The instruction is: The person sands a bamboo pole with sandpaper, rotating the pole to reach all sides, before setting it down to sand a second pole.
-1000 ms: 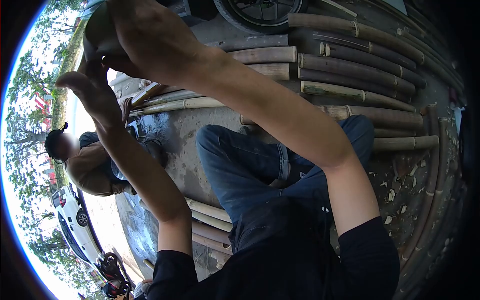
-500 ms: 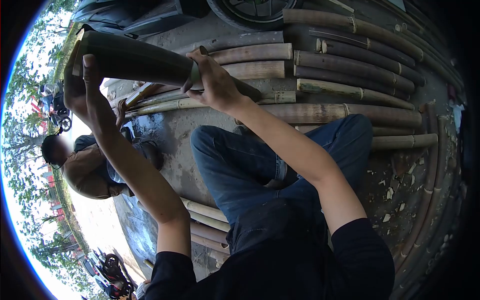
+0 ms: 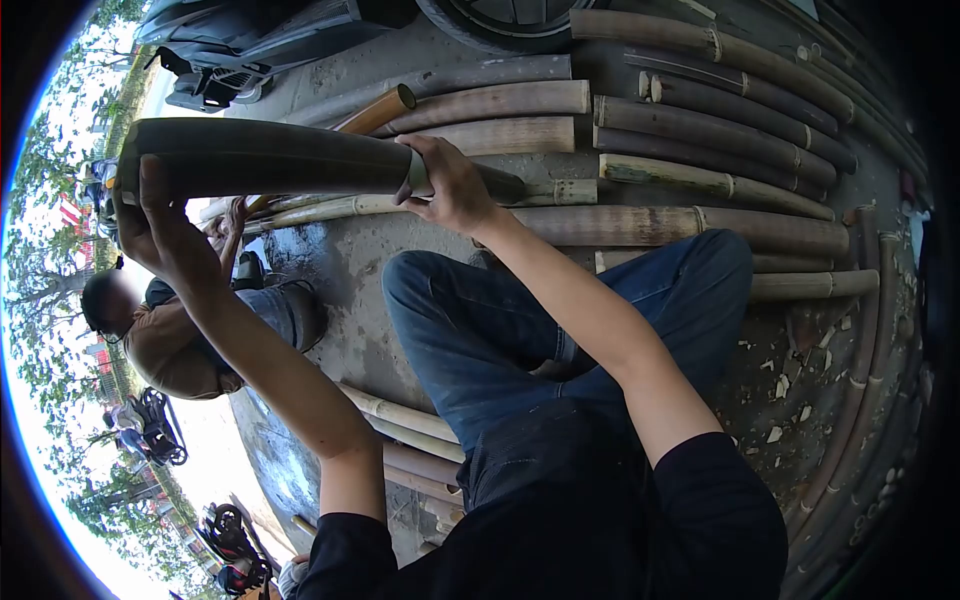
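Observation:
I hold a thick dark green bamboo pole (image 3: 280, 156) across the upper left of the view. My left hand (image 3: 160, 235) grips its cut end at the far left. My right hand (image 3: 447, 185) wraps around it at a pale node ring further along. The pole's far end rests near the bamboo pieces lying on the ground. My legs in blue jeans (image 3: 520, 330) are below the pole.
Several split bamboo lengths (image 3: 700, 140) lie in rows on the concrete at the upper right, more (image 3: 410, 420) by my knee. A person in a brown shirt (image 3: 170, 340) crouches at left. A tyre (image 3: 500, 25) and a motorbike (image 3: 230, 60) stand at top.
The bamboo pole has swung lower and more level across the view. My right hand has slid along with it, and my left hand now sits lower on the cut end.

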Motion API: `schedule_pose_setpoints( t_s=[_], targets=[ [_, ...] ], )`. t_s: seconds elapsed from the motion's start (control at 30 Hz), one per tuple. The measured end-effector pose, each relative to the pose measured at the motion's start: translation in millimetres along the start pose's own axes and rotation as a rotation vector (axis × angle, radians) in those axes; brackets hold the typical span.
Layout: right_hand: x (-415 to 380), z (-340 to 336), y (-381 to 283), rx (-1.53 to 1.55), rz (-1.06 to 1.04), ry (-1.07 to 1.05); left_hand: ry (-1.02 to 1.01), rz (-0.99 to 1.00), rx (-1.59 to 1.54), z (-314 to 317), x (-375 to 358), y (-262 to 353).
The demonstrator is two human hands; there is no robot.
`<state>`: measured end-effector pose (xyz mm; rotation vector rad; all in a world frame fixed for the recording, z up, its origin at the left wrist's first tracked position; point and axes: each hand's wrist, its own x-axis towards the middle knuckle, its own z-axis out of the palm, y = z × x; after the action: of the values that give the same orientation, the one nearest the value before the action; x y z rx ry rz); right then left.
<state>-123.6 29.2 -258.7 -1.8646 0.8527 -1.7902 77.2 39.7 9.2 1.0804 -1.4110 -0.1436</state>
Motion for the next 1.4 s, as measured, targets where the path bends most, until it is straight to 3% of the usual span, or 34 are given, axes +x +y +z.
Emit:
schedule_pose_setpoints(
  t_s=[0.1,0.5,0.57,0.63,0.73,0.9,0.93,1.07,1.17,1.4],
  targets=[
    [-21,3,20,-0.036,0.007,0.020,0.012,-0.020,-0.004,-9,6,-10],
    [-143,-39,130,-0.240,0.438,-0.242,0.161,-0.044,0.004,-14,4,-31],
    [-140,-38,127,-0.251,0.381,-0.243,0.168,-0.008,0.027,-15,2,-36],
    [-142,-39,124,-0.290,0.450,-0.251,0.149,0.094,0.032,-17,-1,-50],
    [-144,-52,110,-0.257,0.460,-0.285,0.185,0.043,-0.020,5,-39,-60],
    [-132,-86,100,-0.298,0.558,-0.365,-0.064,-0.233,-0.362,58,-118,-73],
    [-126,-93,100,-0.295,0.609,-0.425,-0.044,-0.238,-0.367,65,-128,-80],
    [-112,-113,99,-0.314,0.700,-0.563,-0.327,-0.209,-0.409,90,-145,-89],
    [-105,-112,89,-0.314,0.675,-0.544,-0.151,-0.193,-0.374,116,-134,-61],
    [-52,-71,48,-0.233,0.517,-0.321,-0.133,-0.219,-0.241,134,-113,-55]
  ],
)
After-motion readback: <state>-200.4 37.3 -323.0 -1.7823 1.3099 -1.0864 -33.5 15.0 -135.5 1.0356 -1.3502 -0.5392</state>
